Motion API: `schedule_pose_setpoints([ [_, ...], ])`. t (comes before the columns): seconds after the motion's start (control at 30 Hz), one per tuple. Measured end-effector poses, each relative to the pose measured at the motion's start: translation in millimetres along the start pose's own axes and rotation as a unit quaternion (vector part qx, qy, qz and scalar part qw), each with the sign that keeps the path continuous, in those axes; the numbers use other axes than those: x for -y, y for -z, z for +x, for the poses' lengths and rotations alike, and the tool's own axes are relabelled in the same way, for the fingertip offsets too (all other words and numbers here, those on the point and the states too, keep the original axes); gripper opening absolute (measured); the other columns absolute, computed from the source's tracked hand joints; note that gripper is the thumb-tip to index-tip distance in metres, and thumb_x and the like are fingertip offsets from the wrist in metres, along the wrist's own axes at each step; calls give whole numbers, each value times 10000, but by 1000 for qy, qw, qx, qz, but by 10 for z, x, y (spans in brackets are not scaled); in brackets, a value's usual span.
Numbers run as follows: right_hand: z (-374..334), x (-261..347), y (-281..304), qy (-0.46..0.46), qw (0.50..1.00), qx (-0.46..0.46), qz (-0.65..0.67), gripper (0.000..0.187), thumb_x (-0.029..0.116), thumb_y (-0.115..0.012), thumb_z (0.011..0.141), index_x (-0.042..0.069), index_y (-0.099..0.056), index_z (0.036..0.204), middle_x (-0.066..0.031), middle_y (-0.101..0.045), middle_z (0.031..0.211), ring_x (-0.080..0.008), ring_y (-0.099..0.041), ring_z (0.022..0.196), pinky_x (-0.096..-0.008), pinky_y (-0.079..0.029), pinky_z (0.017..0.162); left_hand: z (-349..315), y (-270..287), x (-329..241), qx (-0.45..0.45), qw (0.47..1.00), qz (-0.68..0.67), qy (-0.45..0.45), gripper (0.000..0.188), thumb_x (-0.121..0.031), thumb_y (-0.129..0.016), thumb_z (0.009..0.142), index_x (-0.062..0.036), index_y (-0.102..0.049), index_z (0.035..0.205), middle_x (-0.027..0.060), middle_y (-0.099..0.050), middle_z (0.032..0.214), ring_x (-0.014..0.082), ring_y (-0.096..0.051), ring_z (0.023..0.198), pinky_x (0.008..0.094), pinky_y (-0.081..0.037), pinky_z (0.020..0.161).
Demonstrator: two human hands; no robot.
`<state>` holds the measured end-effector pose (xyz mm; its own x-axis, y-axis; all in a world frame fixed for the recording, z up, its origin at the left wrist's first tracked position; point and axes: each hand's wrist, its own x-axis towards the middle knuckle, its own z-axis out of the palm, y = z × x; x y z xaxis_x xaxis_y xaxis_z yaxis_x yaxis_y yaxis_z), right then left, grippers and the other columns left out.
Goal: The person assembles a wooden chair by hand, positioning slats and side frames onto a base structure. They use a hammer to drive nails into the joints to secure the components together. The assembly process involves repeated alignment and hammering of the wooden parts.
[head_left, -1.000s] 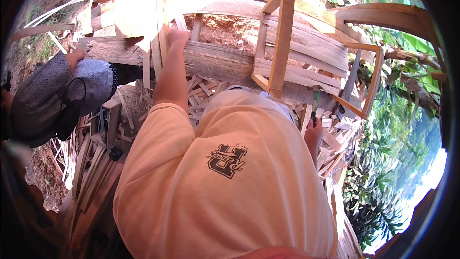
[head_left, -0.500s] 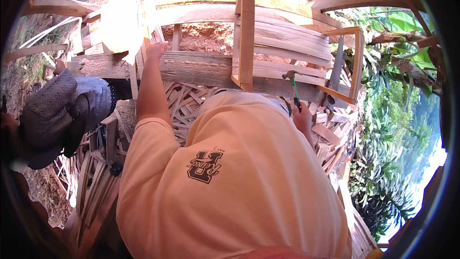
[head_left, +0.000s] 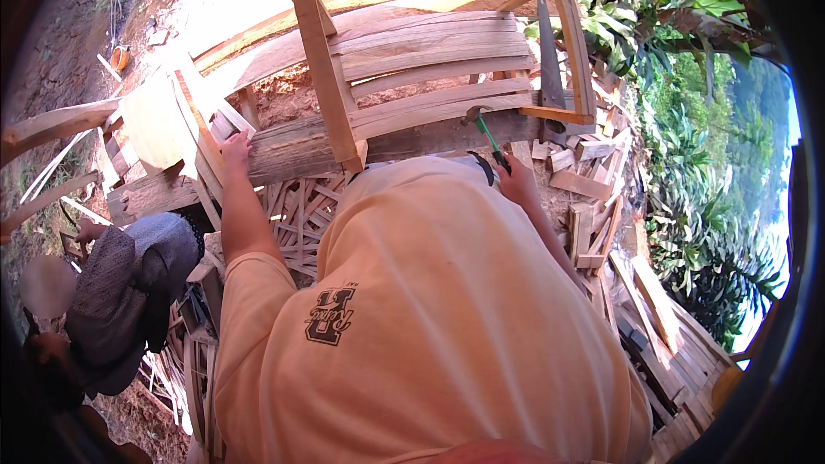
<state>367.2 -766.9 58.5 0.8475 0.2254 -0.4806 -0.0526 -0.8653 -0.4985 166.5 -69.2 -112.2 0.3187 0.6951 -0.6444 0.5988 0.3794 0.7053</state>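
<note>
My left hand (head_left: pixel 236 153) is closed around the near ends of a few short wooden slats (head_left: pixel 229 120), over the long beam at the front of the workbench (head_left: pixel 288 148). In my right hand (head_left: pixel 517 182) is a hammer (head_left: pixel 487 133) with a green and black handle; its head points away from me, close to the bench's front edge. Between my hands a wooden frame (head_left: pixel 322 69) stands upright on the bench. Farther right, a handsaw (head_left: pixel 550 56) leans upright beside a second wooden frame (head_left: pixel 574 47).
At the left a person in grey clothes (head_left: pixel 129 292) works close to the bench. Slatted boards (head_left: pixel 438 47) span its top. Scrap strips (head_left: pixel 296 215) litter the ground beneath, and cut offcuts (head_left: pixel 593 180) pile up on the right beside green plants (head_left: pixel 687 232).
The whole view has turned, so the bench now slants across it. My left hand has drawn nearer to me with the slats. The hammer remains in my right hand.
</note>
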Motion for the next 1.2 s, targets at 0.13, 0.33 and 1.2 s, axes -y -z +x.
schedule_pose_setpoints([
  [0.13, -114, -20, 135, -14, 999, -31, 12, 356, 249, -671, 924, 31, -656, 1205, -235, -716, 952, -379, -714, 880, -448, -545, 759, -394, -380, -90, -25, 999, -22, -8, 483, -226, -739, 906, 84, -597, 1246, 81, -686, 1003, 161, -652, 876, 261, -527, 669],
  [0.33, -125, -412, 121, -34, 999, -19, 1, 314, 219, -641, 943, 1, -647, 1170, -227, -704, 923, -371, -702, 857, -453, -532, 758, -478, -482, -246, -40, 994, -98, -33, 464, -121, -700, 889, 99, -575, 1278, 127, -706, 947, 180, -682, 758, 282, -531, 626],
  [1.2, -103, -554, 96, -70, 996, -19, -47, 301, 217, -647, 965, -13, -637, 1158, -73, -638, 753, -151, -606, 621, -343, -482, 585, -202, 1874, 372, -416, 891, 40, 175, 333, -137, -741, 856, 115, -655, 1055, 218, -719, 1054, 304, -717, 907, 403, -576, 800],
])
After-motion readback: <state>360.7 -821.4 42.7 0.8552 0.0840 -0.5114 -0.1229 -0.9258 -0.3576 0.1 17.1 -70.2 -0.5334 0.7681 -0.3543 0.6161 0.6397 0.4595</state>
